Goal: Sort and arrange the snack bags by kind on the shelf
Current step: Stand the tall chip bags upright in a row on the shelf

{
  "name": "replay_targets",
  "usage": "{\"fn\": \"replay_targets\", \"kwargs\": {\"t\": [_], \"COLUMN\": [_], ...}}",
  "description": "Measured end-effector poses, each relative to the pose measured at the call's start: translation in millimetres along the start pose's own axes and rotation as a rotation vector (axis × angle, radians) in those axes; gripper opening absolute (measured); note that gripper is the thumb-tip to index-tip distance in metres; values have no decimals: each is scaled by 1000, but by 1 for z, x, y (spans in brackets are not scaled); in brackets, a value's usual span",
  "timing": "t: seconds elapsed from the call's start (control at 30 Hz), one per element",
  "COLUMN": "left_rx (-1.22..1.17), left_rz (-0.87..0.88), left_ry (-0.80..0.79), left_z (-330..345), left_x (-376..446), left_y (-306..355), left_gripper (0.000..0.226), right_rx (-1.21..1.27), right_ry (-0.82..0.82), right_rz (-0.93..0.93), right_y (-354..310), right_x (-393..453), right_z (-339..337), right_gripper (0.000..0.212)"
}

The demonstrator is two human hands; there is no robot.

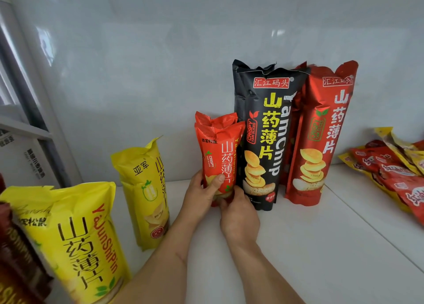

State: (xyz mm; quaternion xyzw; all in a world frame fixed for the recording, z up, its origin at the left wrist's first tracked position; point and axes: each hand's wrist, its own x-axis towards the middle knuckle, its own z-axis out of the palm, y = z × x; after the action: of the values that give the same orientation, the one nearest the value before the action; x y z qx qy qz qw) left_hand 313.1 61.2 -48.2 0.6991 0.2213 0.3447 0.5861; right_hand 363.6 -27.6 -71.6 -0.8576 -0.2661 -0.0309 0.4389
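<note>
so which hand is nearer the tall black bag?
Right. The right hand sits at the tall black bag's base; the left hand is beyond the small red bag.

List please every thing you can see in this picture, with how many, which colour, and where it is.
small red foil snack bags: two, red, standing centre, one behind the other; the front one is held
tall black foil chip bags: at least two, black, right of the small red bags
tall red foil chip bags: at least two, red, right of the black ones
yellow foil chip bags: at least three, yellow, left side, one nearest the camera
flat red and yellow packets: a pile, count unclear, lying far right
white shelf surface: one, white, under everything
left hand: grip on the front small red bag's lower part
right hand: holds the same bag's base
</note>
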Motion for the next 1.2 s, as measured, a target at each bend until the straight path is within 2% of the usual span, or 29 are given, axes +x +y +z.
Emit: {"fn": "replay_targets", "kwargs": {"t": [0.07,0.17,0.2,0.3,0.33,0.43,0.5,0.6,0.7,0.8,0.9,1.07,1.13,1.2], "left_rx": [-8,-11,2,80,107,240,300,343,401,497,557,709,671,615], "left_rz": [-23,-27,-34,-26,-29,-57,-87,-63,-24,53,171,358,374,339], "left_ry": [1,21,31,71,88,120,156,221,283,418,596,996,1086,1110], "left_z": [0,0,1,1,1,-3,-6,-10,-19,-34,-47,-65,-70,-72], "left_x": [-1,-6,-10,-26,-32,-51,-65,-97,-132,-165,-188,-208,-208,-206], "left_y": [2,2,3,8,9,11,13,22,32,41,42,29,25,25], "left_gripper": [42,65,65,36,34,57,64,58,47,36,24,40,45,56], "right_rx": [17,35,34,21,20,2,10,104,225,334,442,534,535,542], "right_ry": [-12,-31,-38,-53,-59,-72,-87,-169,-322,-481,-555,-554,-543,-542], "right_rz": [3,-6,-16,-64,-85,-155,-197,-249,-277,-263,-259,-251,-254,-246], "right_y": [0,3,4,8,9,10,9,3,-8,-26,-43,-62,-68,-72], "right_x": [0,-1,-2,-8,-11,-21,-29,-44,-57,-65,-73,-76,-74,-71], "right_z": [-1,-5,-7,-13,-16,-23,-29,-38,-43,-39,-27,-6,0,5], "right_gripper": [39,39,37,35,33,26,24,28,37,47,60,85,95,101]}}
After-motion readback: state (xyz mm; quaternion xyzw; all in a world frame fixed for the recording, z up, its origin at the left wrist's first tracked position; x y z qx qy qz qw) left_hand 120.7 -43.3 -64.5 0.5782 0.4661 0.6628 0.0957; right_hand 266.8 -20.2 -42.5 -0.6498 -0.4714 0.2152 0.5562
